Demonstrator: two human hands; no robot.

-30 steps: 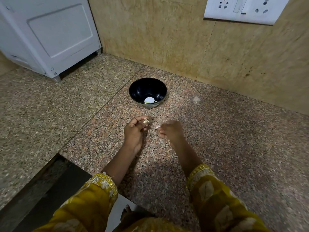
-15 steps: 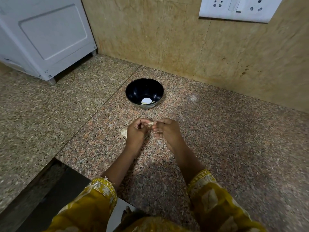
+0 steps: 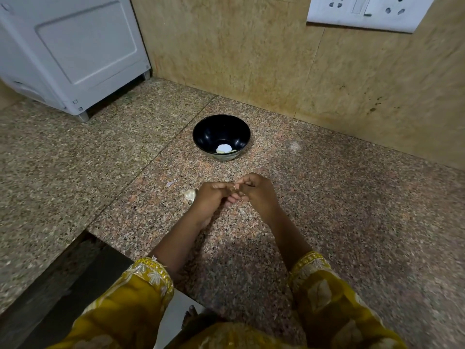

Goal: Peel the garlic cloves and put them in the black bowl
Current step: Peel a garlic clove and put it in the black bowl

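Head view: I am pinching a small clove between the curled fingertips of my left hand and right hand, over the counter; my fingers are hiding most of it. A loose clove is lying just beside my left hand, with a peel scrap near it. Farther ahead, the bowl is sitting upright, holding a few pale cloves at its bottom.

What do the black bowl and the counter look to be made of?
Bowl: glossy black, likely melamine or glazed ceramic; small highlights glint on its inner wall. Counter: polished speckled stone, probably granite; pink, grey and black grains, with a straight seam between slabs.
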